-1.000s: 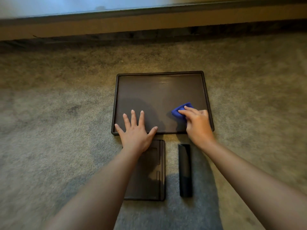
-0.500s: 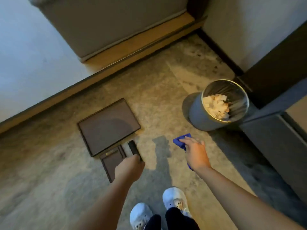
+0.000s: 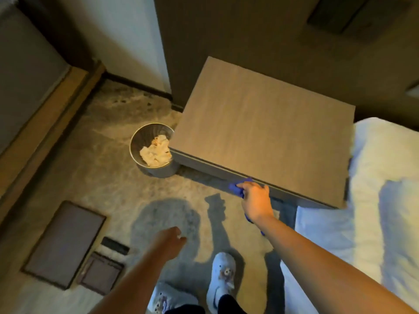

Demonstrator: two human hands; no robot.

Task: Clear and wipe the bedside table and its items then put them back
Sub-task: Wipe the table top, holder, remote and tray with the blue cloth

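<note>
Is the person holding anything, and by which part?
The right hand grips a blue cloth around its middle; ends stick out either side of the hand. The left hand holds nothing.

Dim warm light w/ bluish cast on bed (image 3: 374,200), dark shadows on carpet (image 3: 102,177), motion blur & warped edges.

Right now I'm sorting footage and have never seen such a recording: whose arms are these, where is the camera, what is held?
No machine here: a person wears a camera on the head, so you look down along their own arms. The right hand grips a blue cloth at the front edge of the bedside table. The left hand hangs loose, holding nothing. On the carpet lie a large dark tray, a smaller tray and a remote control. A waste bin stands beside the table.
</note>
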